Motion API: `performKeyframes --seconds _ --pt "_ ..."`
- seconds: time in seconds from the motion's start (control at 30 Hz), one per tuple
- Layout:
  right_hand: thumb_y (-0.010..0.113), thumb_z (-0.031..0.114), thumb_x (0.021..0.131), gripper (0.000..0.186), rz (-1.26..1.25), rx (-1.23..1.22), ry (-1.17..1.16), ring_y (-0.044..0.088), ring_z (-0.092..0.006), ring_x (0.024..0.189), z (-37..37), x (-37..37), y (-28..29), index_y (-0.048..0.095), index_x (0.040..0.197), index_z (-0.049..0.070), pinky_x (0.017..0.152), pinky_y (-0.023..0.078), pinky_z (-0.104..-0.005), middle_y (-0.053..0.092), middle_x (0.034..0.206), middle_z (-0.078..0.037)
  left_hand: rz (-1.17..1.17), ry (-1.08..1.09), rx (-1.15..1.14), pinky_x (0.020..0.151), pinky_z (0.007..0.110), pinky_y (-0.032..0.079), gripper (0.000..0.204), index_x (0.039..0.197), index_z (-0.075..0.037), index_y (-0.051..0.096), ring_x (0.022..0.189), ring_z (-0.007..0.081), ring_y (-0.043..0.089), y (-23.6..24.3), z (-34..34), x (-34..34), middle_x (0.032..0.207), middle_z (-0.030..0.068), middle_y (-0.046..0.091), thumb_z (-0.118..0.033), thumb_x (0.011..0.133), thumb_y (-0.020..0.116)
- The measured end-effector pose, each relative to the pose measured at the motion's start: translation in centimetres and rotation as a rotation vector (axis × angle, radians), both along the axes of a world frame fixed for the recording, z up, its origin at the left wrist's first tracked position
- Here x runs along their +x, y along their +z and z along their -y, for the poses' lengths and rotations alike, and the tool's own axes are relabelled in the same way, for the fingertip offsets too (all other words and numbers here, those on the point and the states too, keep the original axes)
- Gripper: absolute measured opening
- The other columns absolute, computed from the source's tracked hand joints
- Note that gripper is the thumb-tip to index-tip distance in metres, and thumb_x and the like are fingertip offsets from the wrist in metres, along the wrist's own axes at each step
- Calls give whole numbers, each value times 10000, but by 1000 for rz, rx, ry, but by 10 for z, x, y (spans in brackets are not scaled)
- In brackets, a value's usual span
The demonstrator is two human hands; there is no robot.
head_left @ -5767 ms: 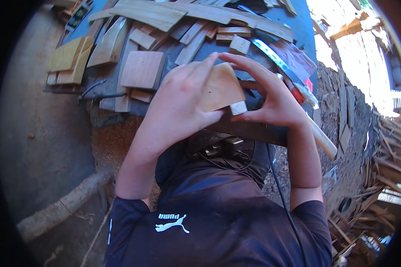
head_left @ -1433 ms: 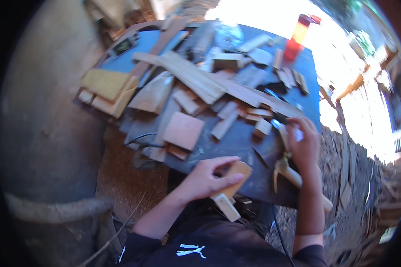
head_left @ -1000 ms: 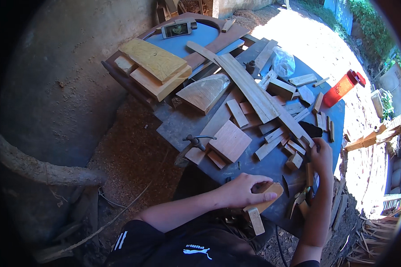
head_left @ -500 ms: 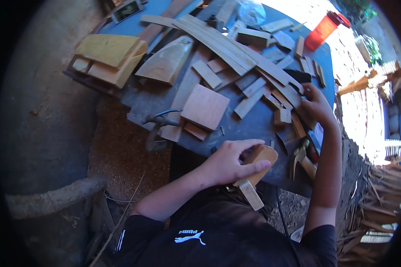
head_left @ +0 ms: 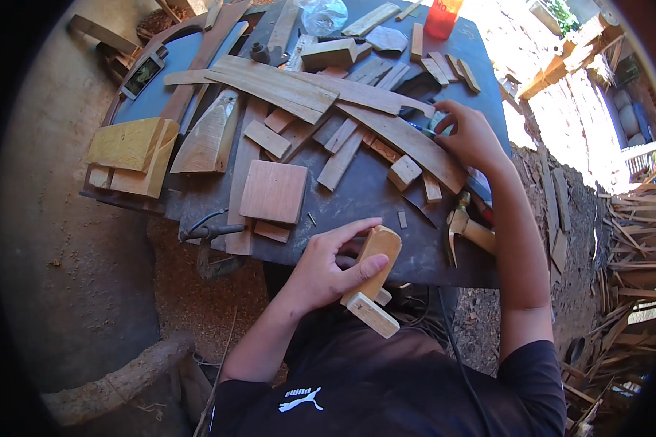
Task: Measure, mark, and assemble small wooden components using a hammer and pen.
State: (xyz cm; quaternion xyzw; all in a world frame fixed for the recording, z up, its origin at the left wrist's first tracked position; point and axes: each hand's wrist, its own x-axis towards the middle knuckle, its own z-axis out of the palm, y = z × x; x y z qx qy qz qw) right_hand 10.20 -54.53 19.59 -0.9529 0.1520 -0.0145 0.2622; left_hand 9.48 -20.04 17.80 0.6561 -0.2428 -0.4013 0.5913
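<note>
My left hand (head_left: 321, 266) grips a rounded wooden block (head_left: 382, 256) above the table's near edge, thumb on one face and fingers behind it. A pale wooden bar (head_left: 372, 315) sits crosswise at the block's lower end. At the right of the table, my right hand (head_left: 475, 137) reaches over a long plank (head_left: 408, 144) with its fingers curled. Something bluish-green (head_left: 436, 121) shows at its fingertips, too small to name. A claw hammer (head_left: 470, 229) lies nearer, below my right forearm.
Thin boards (head_left: 270, 86) and offcuts cover the dark table (head_left: 372, 204). A square block (head_left: 273, 191) and a clamp (head_left: 211, 231) are near its left edge. Yellowish blocks (head_left: 130, 149), a phone (head_left: 144, 74), a plastic bag (head_left: 323, 16) and a red container (head_left: 442, 17) stand farther off.
The view has shifted, so the table appears lower and further left. My left hand still holds the block, now tilted more upright. My right hand's fingers have curled in beside the planks.
</note>
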Motion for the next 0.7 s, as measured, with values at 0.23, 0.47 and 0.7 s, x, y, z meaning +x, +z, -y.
performKeyframes --seconds 0.23,0.47,0.7 --pt "663 78 846 297 16 -373 -22 667 -331 1102 10 -17 2 738 1133 68 941 543 -447 725 1057 -127 -33 -77 -5 981 376 581 722 1441 -4 597 1194 213 667 4 -1 5 1337 181 658 -367 863 834" --pt "706 159 888 161 243 -222 -244 679 -293 833 -8 -63 35 672 975 28 780 534 -407 670 887 -139 178 -94 88 960 376 597 657 1375 -27 666 1138 241 708 12 5 1 1333 171 687 -330 827 865" --pt "754 98 918 164 571 816 -97 716 -135 756 -86 -135 30 617 851 39 653 551 -278 726 860 -97 21 -120 102 979 372 599 689 1388 -38 670 1178 223 691 11 4 6 1420 163 641 -235 779 928"
